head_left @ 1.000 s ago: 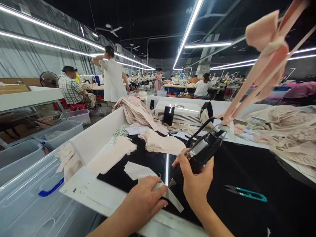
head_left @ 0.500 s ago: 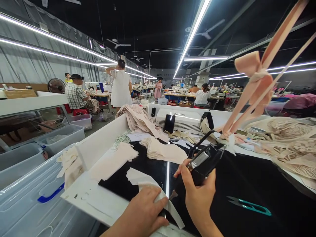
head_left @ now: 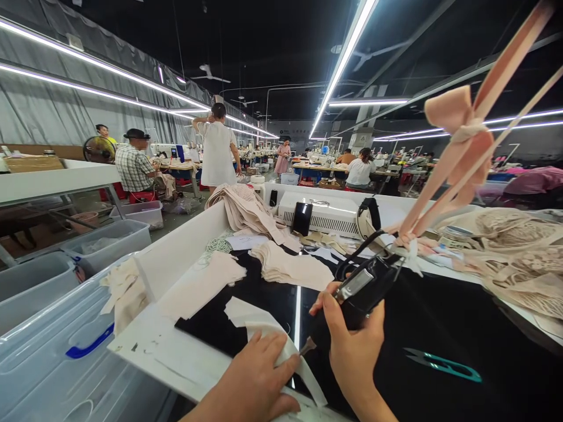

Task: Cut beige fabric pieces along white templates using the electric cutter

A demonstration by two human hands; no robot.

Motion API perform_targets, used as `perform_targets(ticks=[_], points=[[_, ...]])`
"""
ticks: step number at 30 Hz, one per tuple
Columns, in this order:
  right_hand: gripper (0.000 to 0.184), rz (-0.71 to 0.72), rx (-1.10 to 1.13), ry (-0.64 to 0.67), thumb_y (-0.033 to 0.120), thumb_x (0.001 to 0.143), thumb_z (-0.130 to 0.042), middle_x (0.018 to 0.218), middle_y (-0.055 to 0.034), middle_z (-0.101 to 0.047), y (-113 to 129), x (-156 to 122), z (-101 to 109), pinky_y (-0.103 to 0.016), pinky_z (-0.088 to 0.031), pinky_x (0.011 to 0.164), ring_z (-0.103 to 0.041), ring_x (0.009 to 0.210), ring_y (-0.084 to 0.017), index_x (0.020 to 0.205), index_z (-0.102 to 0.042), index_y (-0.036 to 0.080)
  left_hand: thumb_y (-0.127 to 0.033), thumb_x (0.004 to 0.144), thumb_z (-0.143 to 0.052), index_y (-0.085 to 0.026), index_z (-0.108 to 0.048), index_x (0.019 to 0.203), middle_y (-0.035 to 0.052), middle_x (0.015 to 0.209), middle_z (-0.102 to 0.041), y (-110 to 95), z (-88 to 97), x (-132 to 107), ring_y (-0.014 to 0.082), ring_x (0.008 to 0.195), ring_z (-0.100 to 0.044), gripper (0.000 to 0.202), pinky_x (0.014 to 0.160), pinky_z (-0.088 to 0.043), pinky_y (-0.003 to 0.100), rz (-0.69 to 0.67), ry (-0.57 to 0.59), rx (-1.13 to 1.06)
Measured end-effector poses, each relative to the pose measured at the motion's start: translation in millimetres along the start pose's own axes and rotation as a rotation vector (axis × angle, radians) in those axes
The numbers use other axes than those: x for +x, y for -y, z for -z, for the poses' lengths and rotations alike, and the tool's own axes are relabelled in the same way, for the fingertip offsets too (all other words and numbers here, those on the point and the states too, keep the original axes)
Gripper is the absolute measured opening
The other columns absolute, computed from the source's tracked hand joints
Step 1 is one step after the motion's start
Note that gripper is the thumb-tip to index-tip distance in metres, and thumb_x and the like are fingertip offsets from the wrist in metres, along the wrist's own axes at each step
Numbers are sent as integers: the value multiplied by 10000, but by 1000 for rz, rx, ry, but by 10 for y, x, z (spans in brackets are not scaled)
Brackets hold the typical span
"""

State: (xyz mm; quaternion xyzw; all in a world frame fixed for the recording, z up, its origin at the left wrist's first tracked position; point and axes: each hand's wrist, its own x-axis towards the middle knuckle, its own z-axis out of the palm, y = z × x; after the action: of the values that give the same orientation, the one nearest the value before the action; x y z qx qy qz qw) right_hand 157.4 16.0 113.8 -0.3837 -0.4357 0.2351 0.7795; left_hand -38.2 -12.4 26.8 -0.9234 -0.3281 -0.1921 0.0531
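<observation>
My right hand [head_left: 354, 351] is wrapped round a black hot-knife-like hand tool [head_left: 373, 290] with a flat metal tip [head_left: 309, 346]. Its tip points down-left and meets the edge of a curved cream fabric piece [head_left: 257, 316], close to my left fingertips. Peach fabric strips [head_left: 457, 138], knotted together, run up from the tool's rear end. My left hand [head_left: 259, 369] lies palm down on the fabric piece, fingers stretched out, pressing it on the black board [head_left: 422, 328]. Part of the fabric is hidden under that hand.
Teal thread snips [head_left: 444, 363] lie on the board at right. Cream fabric stacks [head_left: 292, 266] and a white slotted machine [head_left: 321, 211] stand behind. Lacy fabric [head_left: 523, 246] is heaped at right. Plastic bins [head_left: 109, 240] are at left. Several people work beyond, one standing in white [head_left: 219, 155].
My left fingers have spread slightly on the fabric. The tool's tip has shifted a little towards them. In the background, the standing person has lowered one arm.
</observation>
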Motion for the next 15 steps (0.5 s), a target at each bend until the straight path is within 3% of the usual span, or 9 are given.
perform_targets(ticks=[15], points=[[530, -19, -11, -10, 441, 916, -982, 849, 20, -795, -41, -13, -8, -303, -664, 615, -732, 599, -185, 1245, -608, 262, -685, 958, -930, -211, -633, 1613, 263, 1573, -735, 140, -207, -57, 444, 1382, -786, 862, 1151, -689, 587, -72, 23, 79]])
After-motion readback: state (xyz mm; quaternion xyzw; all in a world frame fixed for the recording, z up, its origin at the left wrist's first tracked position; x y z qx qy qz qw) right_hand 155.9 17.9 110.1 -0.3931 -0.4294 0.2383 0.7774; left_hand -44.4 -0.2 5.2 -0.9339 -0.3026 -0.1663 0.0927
